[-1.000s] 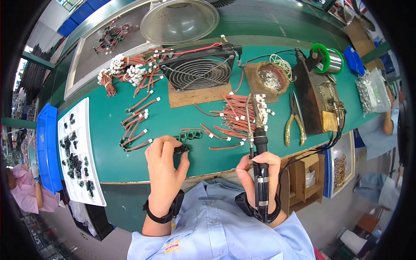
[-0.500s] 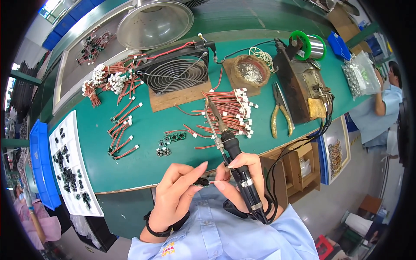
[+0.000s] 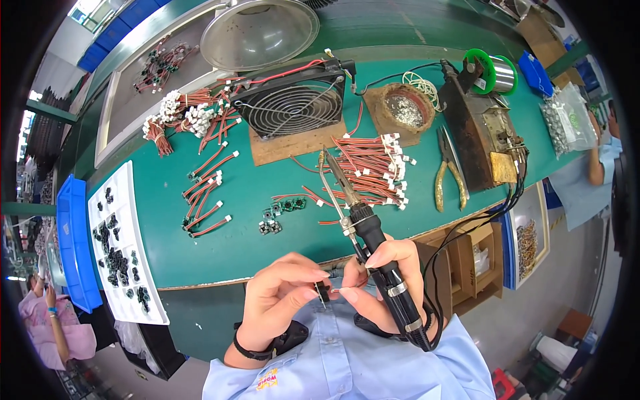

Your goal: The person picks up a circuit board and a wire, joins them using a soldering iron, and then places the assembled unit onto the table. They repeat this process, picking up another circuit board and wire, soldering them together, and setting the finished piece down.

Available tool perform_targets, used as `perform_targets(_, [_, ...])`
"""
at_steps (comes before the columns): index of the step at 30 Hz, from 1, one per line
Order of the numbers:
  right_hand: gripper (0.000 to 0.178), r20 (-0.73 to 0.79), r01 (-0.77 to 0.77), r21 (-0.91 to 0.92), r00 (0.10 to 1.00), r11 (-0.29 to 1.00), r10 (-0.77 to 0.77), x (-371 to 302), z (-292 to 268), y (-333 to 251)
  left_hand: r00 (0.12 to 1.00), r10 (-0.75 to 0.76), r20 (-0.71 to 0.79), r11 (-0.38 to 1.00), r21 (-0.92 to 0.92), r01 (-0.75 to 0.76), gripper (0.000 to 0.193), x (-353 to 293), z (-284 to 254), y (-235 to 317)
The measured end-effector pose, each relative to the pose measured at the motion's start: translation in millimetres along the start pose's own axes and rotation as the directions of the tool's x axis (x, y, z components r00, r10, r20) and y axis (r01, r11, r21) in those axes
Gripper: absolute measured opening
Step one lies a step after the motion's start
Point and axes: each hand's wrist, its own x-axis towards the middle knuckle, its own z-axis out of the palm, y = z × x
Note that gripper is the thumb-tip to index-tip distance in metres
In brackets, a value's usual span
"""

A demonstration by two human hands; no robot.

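My left hand (image 3: pixel 280 293) pinches a small dark circuit board (image 3: pixel 323 292) between thumb and fingers, in front of my shirt. Wrapped in my right hand (image 3: pixel 393 273) is a black soldering iron (image 3: pixel 371 233), its tip pointing up and away over the bench, with a thin metal feed tube alongside. The thumb and a fingertip of that hand also pinch what looks like a short thin red wire (image 3: pixel 335 290) against the board. Ahead of the hands lie several small green-black boards (image 3: pixel 283 208) and a pile of red-and-black wire leads (image 3: pixel 367 167) with white connectors.
A caged fan (image 3: pixel 293 107) stands on a wooden base. Right of it are a round pot (image 3: pixel 405 110), pliers (image 3: pixel 449 170) and a solder spool (image 3: pixel 497 73) on a metal stand. A white tray (image 3: pixel 143 267) of dark parts and a blue bin (image 3: pixel 77 253) sit left.
My left fingers have turned the small board to a more upright angle. The bench appears shifted slightly rightward in the view. The soldering iron stays in my right hand.
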Motion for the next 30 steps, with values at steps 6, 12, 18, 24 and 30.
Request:
perform_targets(6, [0.045,0.017,0.038,-0.074,0.999,0.997,-0.037,2,2,-4,0.985,-0.169,0.027,0.953,-0.252,0.170,0.025,3,1,4])
perform_targets(12, [0.046,0.025,0.134,-0.278,0.991,0.951,-0.132,7,4,-13,0.979,-0.124,0.161,0.893,-0.413,0.181,0.022,3,-9,-11])
perform_targets(18, [0.048,0.021,0.189,-0.307,0.981,0.933,-0.192,7,10,-7,0.975,-0.165,0.149,0.872,-0.441,0.215,0.023,4,-8,-12])
perform_targets(24, [0.046,0.007,0.182,-0.307,0.982,0.934,-0.189,7,11,-5,0.973,-0.178,0.148,0.866,-0.445,0.226,0.023,4,-8,-12])
perform_targets(30, [0.045,-0.009,0.177,-0.306,0.982,0.935,-0.189,7,11,-4,0.974,-0.177,0.141,0.871,-0.438,0.222,0.023,5,-9,-13])
